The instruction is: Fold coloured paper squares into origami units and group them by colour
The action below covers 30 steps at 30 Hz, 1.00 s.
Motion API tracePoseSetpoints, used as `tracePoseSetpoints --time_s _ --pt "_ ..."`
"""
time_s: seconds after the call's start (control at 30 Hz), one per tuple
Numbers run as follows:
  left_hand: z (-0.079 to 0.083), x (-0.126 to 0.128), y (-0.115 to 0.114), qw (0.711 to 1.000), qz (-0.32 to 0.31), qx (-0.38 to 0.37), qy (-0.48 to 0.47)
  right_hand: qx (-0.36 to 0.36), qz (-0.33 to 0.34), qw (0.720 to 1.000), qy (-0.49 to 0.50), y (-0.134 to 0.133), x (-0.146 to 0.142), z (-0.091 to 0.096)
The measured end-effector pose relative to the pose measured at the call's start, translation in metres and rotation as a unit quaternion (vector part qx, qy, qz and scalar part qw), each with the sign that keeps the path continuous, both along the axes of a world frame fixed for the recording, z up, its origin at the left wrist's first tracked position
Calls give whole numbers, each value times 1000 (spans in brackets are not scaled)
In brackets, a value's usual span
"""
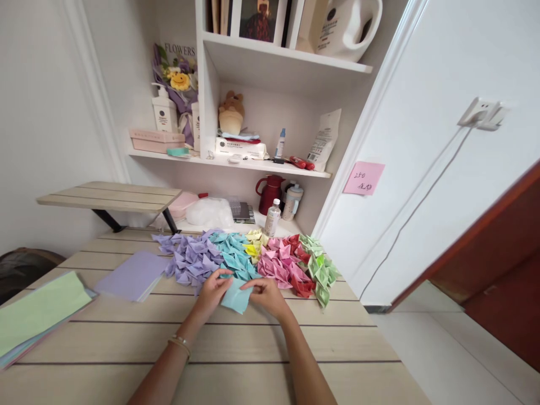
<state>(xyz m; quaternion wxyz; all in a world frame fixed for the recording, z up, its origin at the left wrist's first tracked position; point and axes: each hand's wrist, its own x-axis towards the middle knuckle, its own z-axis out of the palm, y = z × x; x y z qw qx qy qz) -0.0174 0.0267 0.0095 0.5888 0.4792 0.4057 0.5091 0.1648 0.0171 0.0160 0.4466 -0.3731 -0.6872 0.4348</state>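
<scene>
A light-blue sheet of origami paper [236, 296], partly folded, is held between my two hands above the wooden table. My left hand [214, 289] pinches its left side, and my right hand [266, 295] grips the upper right edge with thumb and fingers. Just behind them lie heaps of folded paper pieces grouped by colour: purple pieces [192, 261], blue pieces [236, 256], yellow pieces [254, 247], pink pieces [280, 261], red pieces [302, 288] and green pieces [323, 273].
A stack of purple paper [131, 275] and a stack topped with green sheets [44, 312] lie to the left on the table [236, 343]. A raised wooden stand [112, 197] is at the back left. Behind the heaps stands a plastic bottle [273, 218] near a red jug [270, 194].
</scene>
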Motion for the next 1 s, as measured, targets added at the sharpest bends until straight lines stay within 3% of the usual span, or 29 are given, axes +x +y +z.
tracePoseSetpoints --time_s 0.23,0.5,0.73,1.0 --pt "5 0 -2 999 -42 0 10 44 -119 992 22 6 3 -2" --pt "5 -6 0 998 14 35 42 -5 -8 999 30 -1 8 9" --pt "15 -4 -8 999 -49 23 6 -72 -43 991 100 -1 3 8" --pt "11 -3 -5 998 -55 25 7 -56 -105 985 127 1 -5 6"
